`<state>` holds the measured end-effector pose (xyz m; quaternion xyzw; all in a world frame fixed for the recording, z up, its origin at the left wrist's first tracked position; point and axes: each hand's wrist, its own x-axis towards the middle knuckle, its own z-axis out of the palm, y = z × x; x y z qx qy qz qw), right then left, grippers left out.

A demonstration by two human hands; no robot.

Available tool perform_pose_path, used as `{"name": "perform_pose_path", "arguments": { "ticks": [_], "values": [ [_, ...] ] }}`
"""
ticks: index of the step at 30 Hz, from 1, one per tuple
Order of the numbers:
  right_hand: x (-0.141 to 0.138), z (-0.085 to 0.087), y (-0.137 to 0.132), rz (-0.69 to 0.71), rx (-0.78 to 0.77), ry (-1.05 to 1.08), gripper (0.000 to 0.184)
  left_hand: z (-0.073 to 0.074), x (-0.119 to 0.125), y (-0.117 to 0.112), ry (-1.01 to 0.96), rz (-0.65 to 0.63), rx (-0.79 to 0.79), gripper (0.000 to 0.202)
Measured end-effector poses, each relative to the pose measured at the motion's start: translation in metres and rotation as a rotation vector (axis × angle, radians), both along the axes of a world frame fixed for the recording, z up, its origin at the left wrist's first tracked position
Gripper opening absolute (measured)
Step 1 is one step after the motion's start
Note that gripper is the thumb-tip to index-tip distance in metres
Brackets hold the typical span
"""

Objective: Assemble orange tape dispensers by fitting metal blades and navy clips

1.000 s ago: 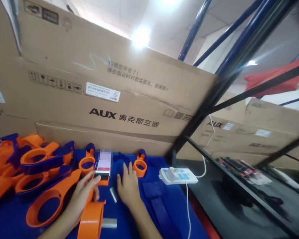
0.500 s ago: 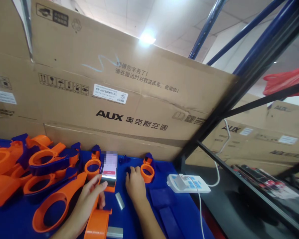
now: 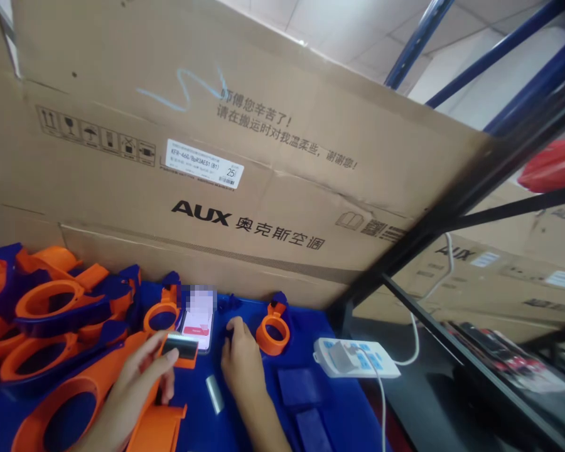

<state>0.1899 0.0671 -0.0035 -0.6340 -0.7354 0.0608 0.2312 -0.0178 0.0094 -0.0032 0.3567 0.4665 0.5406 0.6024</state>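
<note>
My left hand [image 3: 144, 376] is closed around an orange tape dispenser [image 3: 157, 430], its head with a toothed metal edge and black roller pointing away from me. My right hand [image 3: 242, 358] rests low over the blue surface with curled fingers; whatever they hold, if anything, is hidden. Just beyond its fingertips lie small dark blue parts [image 3: 228, 303]. Between my hands lies a short silver metal cylinder [image 3: 214, 394]. A phone [image 3: 198, 326] with a lit screen stands behind the dispenser's head. To the right of my right hand is an orange-and-blue dispenser [image 3: 273, 333].
Several orange and blue tape dispensers [image 3: 51, 301] are heaped at the left. Flat dark blue pieces [image 3: 301, 386] lie at the right, near a white power strip [image 3: 358, 358] with a cable. A large cardboard box [image 3: 263, 188] stands behind, beside a dark rack post [image 3: 405, 232].
The view has shifted closer and slightly right. My left hand has drawn the dispenser a little left, uncovering more of the phone's lower part. My right hand stays low, fingers still curled.
</note>
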Motion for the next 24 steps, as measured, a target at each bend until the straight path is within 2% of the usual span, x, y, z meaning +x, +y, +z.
{"name": "perform_pose_path", "arguments": {
  "ticks": [2, 5, 7, 10, 14, 16, 19, 24],
  "values": [
    [-0.002, 0.003, -0.002, 0.063, 0.056, 0.114, 0.039, 0.005, -0.001, 0.001, -0.014, 0.007, -0.001, 0.057],
    [-0.006, 0.012, -0.006, 0.162, 0.218, 0.296, 0.038, 0.012, -0.001, 0.002, -0.028, 0.032, -0.01, 0.045],
    [-0.008, 0.019, -0.011, 0.234, 0.315, 0.345, 0.036, 0.015, 0.0, 0.003, -0.041, 0.042, -0.01, 0.036],
    [-0.01, 0.028, -0.02, 0.335, 0.414, 0.373, 0.034, 0.018, 0.001, 0.005, -0.066, 0.048, -0.017, 0.034],
    [-0.014, 0.033, -0.031, 0.299, 0.524, 0.367, 0.032, 0.019, 0.0, 0.007, -0.085, 0.042, -0.039, 0.035],
    [-0.017, 0.033, -0.036, 0.309, 0.542, 0.393, 0.036, 0.018, 0.0, 0.006, -0.084, 0.011, -0.037, 0.034],
    [-0.024, 0.034, -0.04, 0.395, 0.506, 0.439, 0.044, 0.014, 0.001, 0.005, -0.095, -0.018, -0.052, 0.036],
    [-0.032, 0.041, -0.041, 0.464, 0.445, 0.486, 0.052, 0.002, -0.004, 0.015, -0.109, -0.073, -0.175, 0.04]
  ]
}}
